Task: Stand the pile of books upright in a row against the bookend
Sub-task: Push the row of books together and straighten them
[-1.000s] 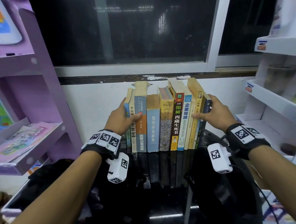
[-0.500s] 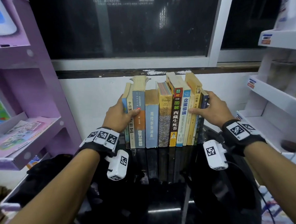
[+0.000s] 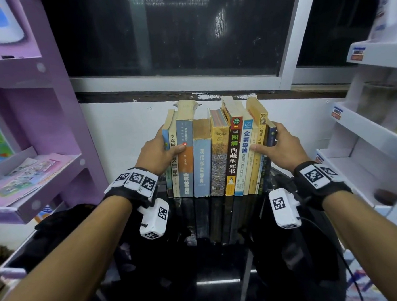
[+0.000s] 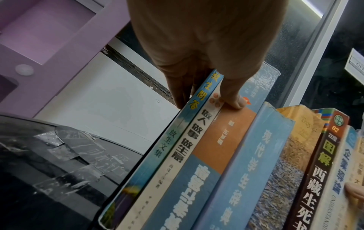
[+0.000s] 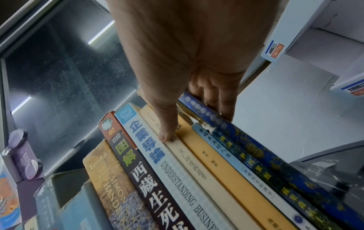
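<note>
The row of books stands upright, spines toward the camera, on a glossy black tabletop in front of a white wall beneath a dark window; no bookend can be made out among the books from any view. The left hand clasps the left end of the row; its fingers lie flat along the outer cover of the thin blue book, and its thumb presses across the spines onto the blue-and-orange book; so this grip is clamped on the left end books. The right hand holds the right end likewise; its fingers wrap the outer side of the dark blue book, while its thumb reaches over to a cream spine beside the pale blue book; this grip too is closed round the end books. Between the hands stand a grey-blue book, a yellow "Troyka" book and a black one with a red top, all touching side by side. A purple shelf unit stands to the left; a white shelf unit to the right.
</note>
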